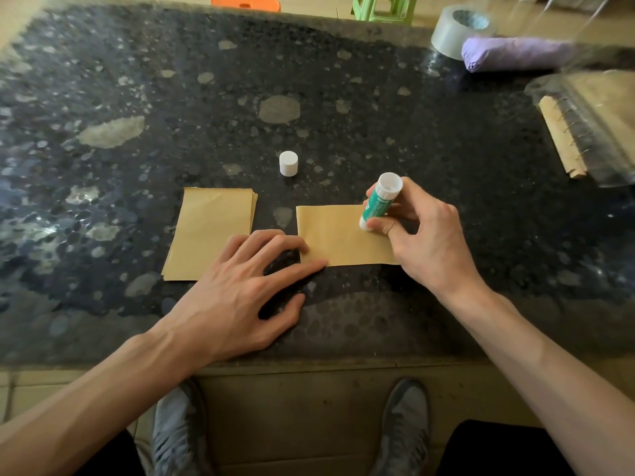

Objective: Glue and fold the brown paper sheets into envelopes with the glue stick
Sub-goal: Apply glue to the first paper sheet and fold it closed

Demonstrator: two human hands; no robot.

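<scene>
A brown paper sheet [338, 237] lies flat on the dark speckled table [343, 108], in front of me. My right hand [424, 235] grips a green and white glue stick [379, 201], tilted, with its lower end on the sheet's right part. My left hand [254, 285] is spread flat, its fingertips pressing the sheet's left edge and lower left corner. A stack of brown sheets [211, 231] sits to the left, partly under my left hand. The white glue cap [288, 163] stands behind the papers.
At the back right are a roll of tape [460, 30], a purple folded umbrella [519, 56] and a spiral notebook in clear plastic [580, 125]. Orange [245, 1] and green [383, 6] stools stand beyond the table. My shoes [400, 427] show below the near edge.
</scene>
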